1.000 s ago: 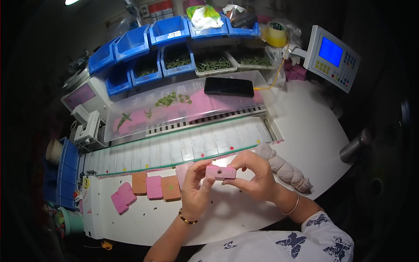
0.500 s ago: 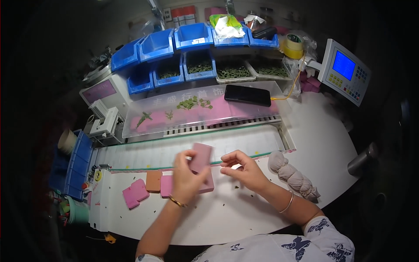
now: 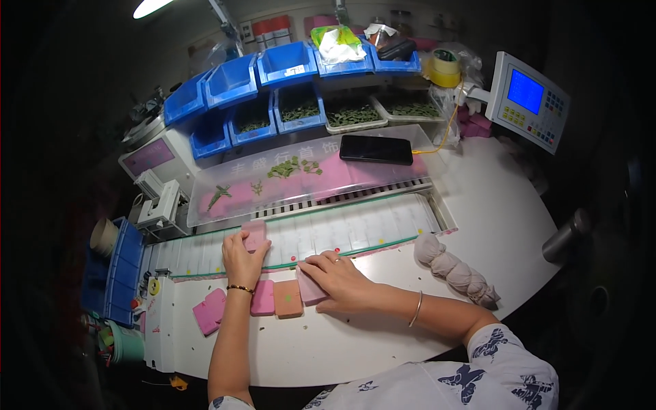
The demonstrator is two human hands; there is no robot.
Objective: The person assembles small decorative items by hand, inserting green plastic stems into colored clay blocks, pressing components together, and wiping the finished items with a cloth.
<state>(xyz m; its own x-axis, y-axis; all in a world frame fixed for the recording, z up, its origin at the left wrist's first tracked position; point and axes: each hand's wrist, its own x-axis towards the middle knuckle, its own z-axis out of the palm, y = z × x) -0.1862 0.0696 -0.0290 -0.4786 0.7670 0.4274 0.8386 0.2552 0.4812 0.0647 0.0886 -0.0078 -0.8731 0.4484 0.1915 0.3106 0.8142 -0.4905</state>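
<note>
My left hand (image 3: pixel 241 260) grips a pink block (image 3: pixel 255 234) by its sides, over the near left part of the white belt strip (image 3: pixel 355 223). My right hand (image 3: pixel 347 281) rests with its fingers on a pale pink block (image 3: pixel 311 290) on the white table. Beside that block sits an orange-brown block (image 3: pixel 288 309) with a small green piece on top. A brighter pink block (image 3: pixel 263 301) adjoins it. Further left, beyond my left forearm, lies another pink block (image 3: pixel 209 313), partly hidden.
A clear plastic sheet (image 3: pixel 232 183) holding green pieces and a black phone (image 3: pixel 376 149) lies behind the belt. Blue bins (image 3: pixel 287 61) stand at the back. A twisted pale cloth (image 3: pixel 454 271) lies right; a control panel (image 3: pixel 529 101) stands beyond.
My left hand has carried the pink block leftward and away onto the belt. My right hand, held up with curled fingers before, has come down onto the pale pink block. The view has shifted slightly.
</note>
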